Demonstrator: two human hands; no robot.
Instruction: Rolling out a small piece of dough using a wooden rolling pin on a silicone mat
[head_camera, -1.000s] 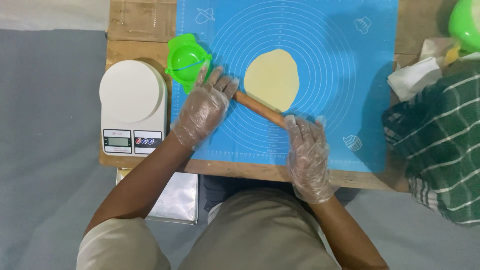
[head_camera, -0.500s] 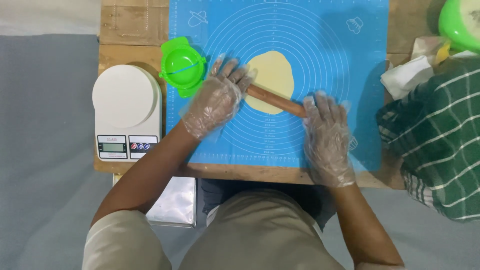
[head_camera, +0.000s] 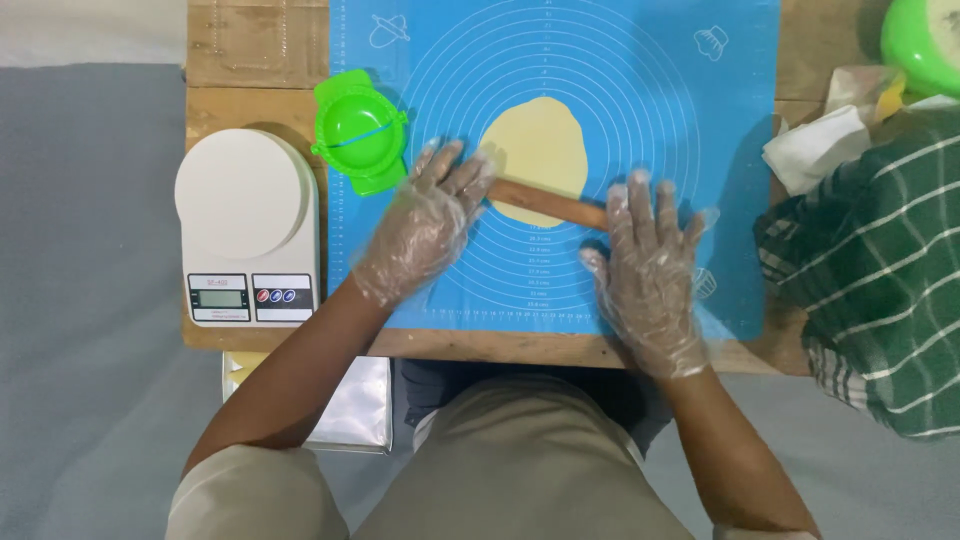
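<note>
Your two gloved hands sit flat on the ends of the wooden rolling pin (head_camera: 545, 203), which lies slightly tilted across the lower part of the pale dough disc (head_camera: 535, 150) in the centre of the blue silicone mat (head_camera: 720, 120). Your left hand (head_camera: 425, 225) presses the pin's left end with the palm and spread fingers, not clenched around it; your right hand (head_camera: 650, 270) rests open on the right end, fingers splayed and pointing toward the top of the frame. Compared with a second ago, the pin has travelled up from the dough's lower edge, where it lay steeply slanted, onto the dough itself, and it now lies closer to level. Your right hand has shifted up and to the right, and its fingers have opened wider. In the last half second little has moved: the pin sits in much the same band across the dough, so the stroke looks to be near its turning point. The dough is a little taller than wide, so it appears that the rolling is spreading it along the up-down line of the frame. The green dumpling press (head_camera: 360, 130) lies open just left of your left hand, on the mat's left edge, with the white kitchen scale (head_camera: 245, 225) further left on the wooden board (head_camera: 250, 50). At the right edge, a person's green striped sleeve (head_camera: 880, 270) lies beside a white cloth (head_camera: 815, 150) and a green bowl (head_camera: 925, 40).
</note>
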